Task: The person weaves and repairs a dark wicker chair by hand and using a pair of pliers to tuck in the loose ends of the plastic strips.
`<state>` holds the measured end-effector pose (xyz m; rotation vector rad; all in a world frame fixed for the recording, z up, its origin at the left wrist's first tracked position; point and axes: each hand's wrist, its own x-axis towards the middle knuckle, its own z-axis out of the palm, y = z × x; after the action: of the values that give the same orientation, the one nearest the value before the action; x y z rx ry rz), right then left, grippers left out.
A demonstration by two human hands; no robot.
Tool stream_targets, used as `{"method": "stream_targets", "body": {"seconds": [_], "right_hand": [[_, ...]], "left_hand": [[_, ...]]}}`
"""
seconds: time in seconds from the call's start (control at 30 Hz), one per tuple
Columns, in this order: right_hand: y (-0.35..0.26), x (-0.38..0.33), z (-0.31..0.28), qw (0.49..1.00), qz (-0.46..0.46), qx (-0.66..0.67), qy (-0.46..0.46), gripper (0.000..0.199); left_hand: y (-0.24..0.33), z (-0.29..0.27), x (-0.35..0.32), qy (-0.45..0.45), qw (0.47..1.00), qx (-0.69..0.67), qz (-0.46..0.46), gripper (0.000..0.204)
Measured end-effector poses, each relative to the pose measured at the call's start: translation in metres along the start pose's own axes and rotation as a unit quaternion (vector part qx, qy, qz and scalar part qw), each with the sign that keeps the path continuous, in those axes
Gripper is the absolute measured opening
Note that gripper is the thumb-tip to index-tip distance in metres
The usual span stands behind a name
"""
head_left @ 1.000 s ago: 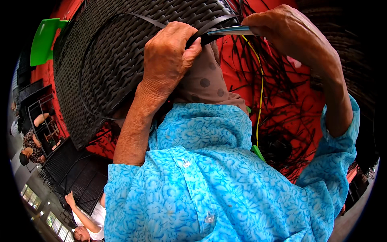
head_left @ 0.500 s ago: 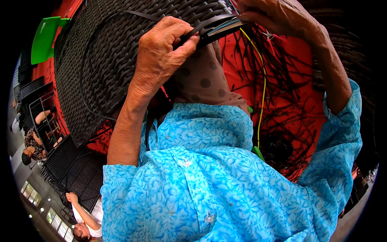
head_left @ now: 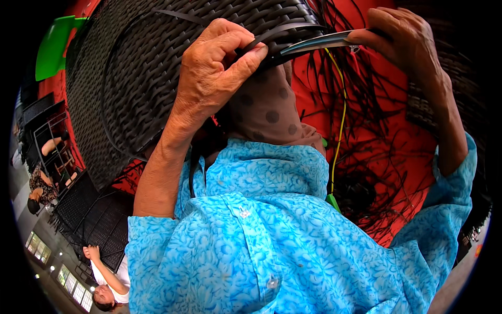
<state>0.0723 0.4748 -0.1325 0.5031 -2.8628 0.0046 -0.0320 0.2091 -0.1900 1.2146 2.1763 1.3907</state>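
Note:
A dark woven wicker panel (head_left: 151, 68) of flat plastic strips leans across the upper left, over my lap. At its near edge my left hand (head_left: 217, 68) is closed, pinching a black plastic strip (head_left: 293, 26) that arcs up and right from the fingertips. My right hand (head_left: 405, 39), raised at the upper right, pinches the end of a long, flat, shiny piece (head_left: 319, 42), silvery blue on its face and tapering toward my left hand. Whether that piece is a blade or a glossy strip, I cannot tell. My brown spotted trouser leg (head_left: 269, 102) shows below the panel.
Loose black strips (head_left: 366, 99) lie over a red surface (head_left: 402, 152) on the right. A yellow cord (head_left: 342, 110) runs down there, with red-handled pliers or scissors (head_left: 355, 52) near its top. A green chair part (head_left: 55, 49) stands far left. Other people (head_left: 107, 288) sit at lower left.
My right hand has moved right and slightly down with the shiny piece, and more of it shows. My left hand has shifted slightly right and stays closed on the strip.

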Motion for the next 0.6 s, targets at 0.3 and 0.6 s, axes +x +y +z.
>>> {"method": "stream_targets", "body": {"seconds": [0.3,0.6], "right_hand": [[0.017,0.026,0.022,0.99,-0.102,0.096,0.0,0.054],[0.001,0.033,0.039,0.983,-0.079,0.151,0.076,0.045]], "left_hand": [[-0.001,0.002,-0.002,-0.004,1.0,-0.015,-0.023,0.01],[-0.005,0.0,0.001,-0.008,0.999,-0.03,-0.008,0.02]]}}
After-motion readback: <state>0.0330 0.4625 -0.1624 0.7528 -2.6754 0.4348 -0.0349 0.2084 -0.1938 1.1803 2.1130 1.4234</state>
